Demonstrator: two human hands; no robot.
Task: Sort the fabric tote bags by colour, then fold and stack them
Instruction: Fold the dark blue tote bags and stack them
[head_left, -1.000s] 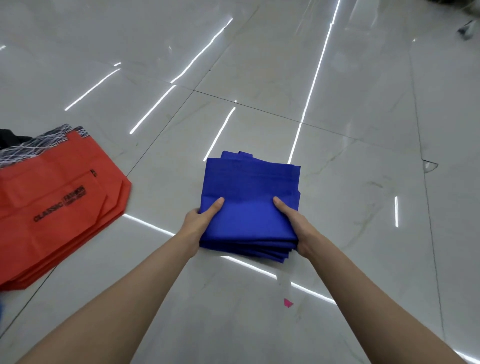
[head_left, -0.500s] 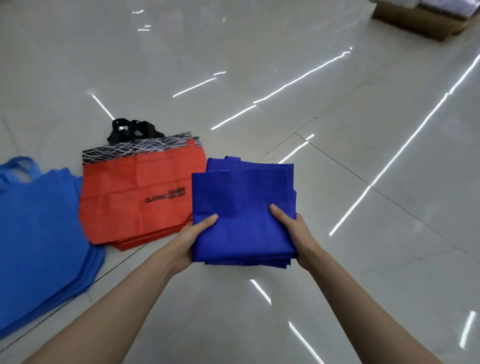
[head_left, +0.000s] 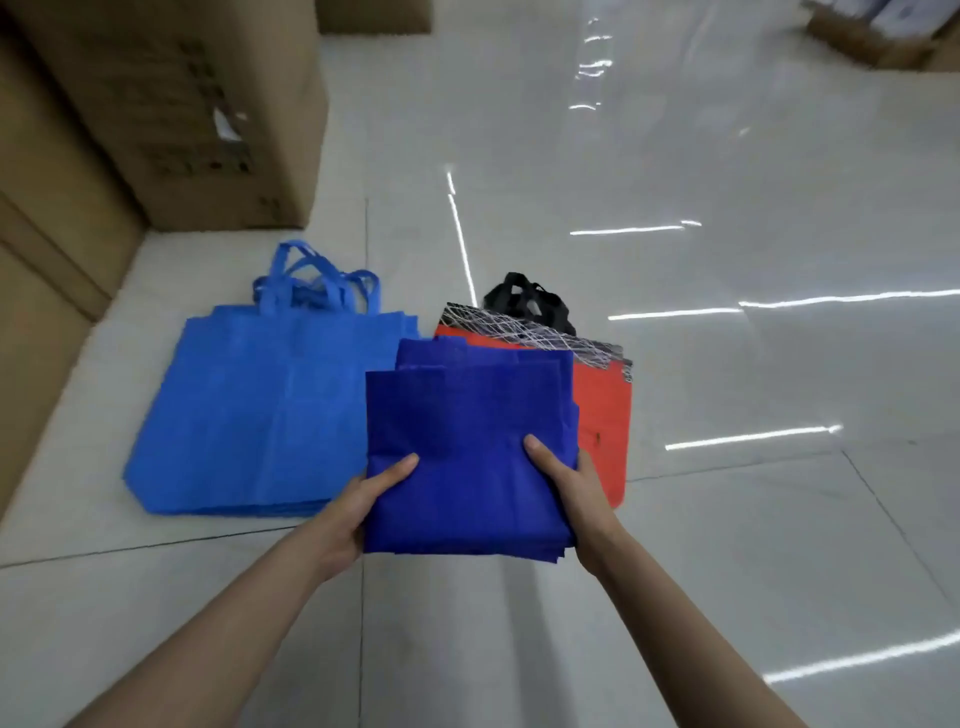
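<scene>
Dark stack: the folded stack of dark blue fabric tote bags (head_left: 467, 457) is held above the glossy pale tiled floor (head_left: 727, 364), in front of both piles
Left hand (head_left: 358, 504): the near left edge of the stack is gripped, thumb laid on top
Right hand (head_left: 576, 488): the near right edge is gripped, thumb on top
Piles: flat light blue fabric tote bags (head_left: 260, 410) are laid just beside orange-red fabric tote bags with black handles (head_left: 605, 410)
Behind: large brown cardboard boxes (head_left: 182, 114) are seen

**Dark blue bags held up**

Two hands, left hand (head_left: 349, 512) and right hand (head_left: 577, 491), grip a folded pile of dark blue bags (head_left: 470, 452). Light blue bags (head_left: 260, 410) and orange bags (head_left: 605, 410) lie on the floor (head_left: 727, 364) beyond. Big boxes (head_left: 171, 114) stand far left.
</scene>
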